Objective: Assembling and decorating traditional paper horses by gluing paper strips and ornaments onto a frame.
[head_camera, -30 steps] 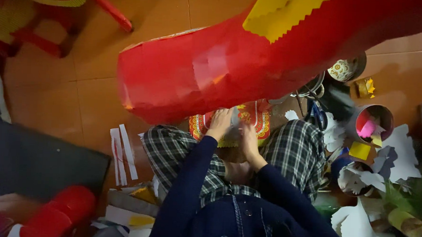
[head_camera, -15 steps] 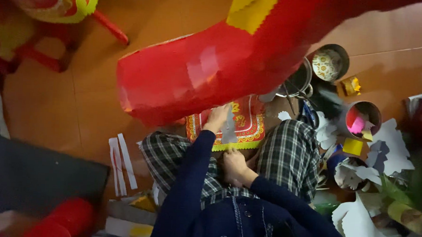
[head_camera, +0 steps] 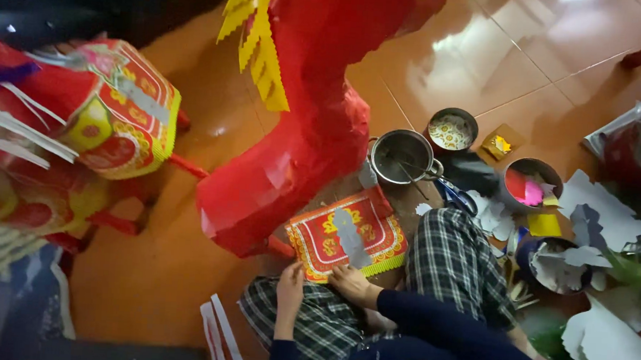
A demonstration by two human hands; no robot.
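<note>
Ahead: red paper figure (head_camera: pixel 300 150) looms over the patterned paper sheet (head_camera: pixel 347 240).
Right: metal pot (head_camera: pixel 402 156), bowls, paper scraps crowd the floor (head_camera: pixel 150 280).
Left: bare floor, open passage.

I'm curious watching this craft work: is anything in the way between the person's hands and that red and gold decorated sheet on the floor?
Nothing visible. The left hand and right hand both rest at the near edge of the decorated sheet.

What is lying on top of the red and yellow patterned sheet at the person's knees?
A grey cut-out strip lies along the red and yellow patterned sheet. The right hand rests on the sheet's near edge, the left hand at its corner. Whatever is beneath the sheet is covered.
</note>
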